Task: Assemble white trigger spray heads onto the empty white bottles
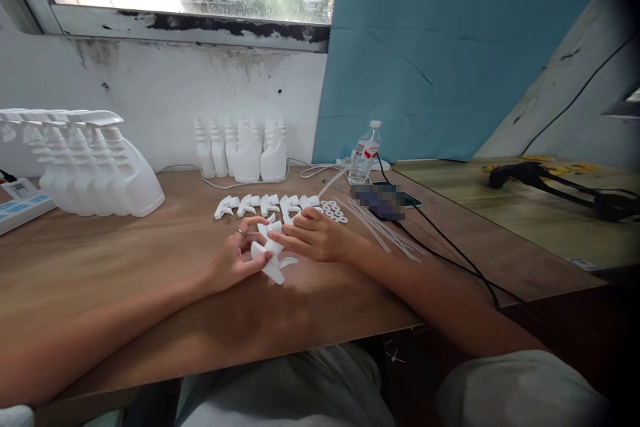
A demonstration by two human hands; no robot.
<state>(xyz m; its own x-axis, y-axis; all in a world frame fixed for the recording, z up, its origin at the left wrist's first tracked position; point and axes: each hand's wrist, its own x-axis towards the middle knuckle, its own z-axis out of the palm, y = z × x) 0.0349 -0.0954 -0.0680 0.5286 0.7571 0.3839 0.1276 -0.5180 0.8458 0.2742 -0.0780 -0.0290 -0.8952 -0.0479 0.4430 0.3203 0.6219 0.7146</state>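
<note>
Near the middle of the table, my left hand (243, 250), with a ring on one finger, is closed around a white trigger spray head (273, 257). The spray head is tilted, its nozzle end pointing toward the table's front edge. My right hand (317, 235) is curled against its neck side, fingertips touching it. From behind the right hand a thin translucent dip tube (334, 182) slants up to the right, lined up with the neck. Its lower end is hidden by the fingers. Just beyond my hands lies a row of several white spray heads (249, 205).
Small white rings (333, 211) and loose tubes (387, 230) lie right of my hands. White bottles (247, 153) stand along the wall; larger ones (135, 180) with spray tops are at left. A water bottle (365, 157), a phone (410, 197) and black cables (460, 243) are at right.
</note>
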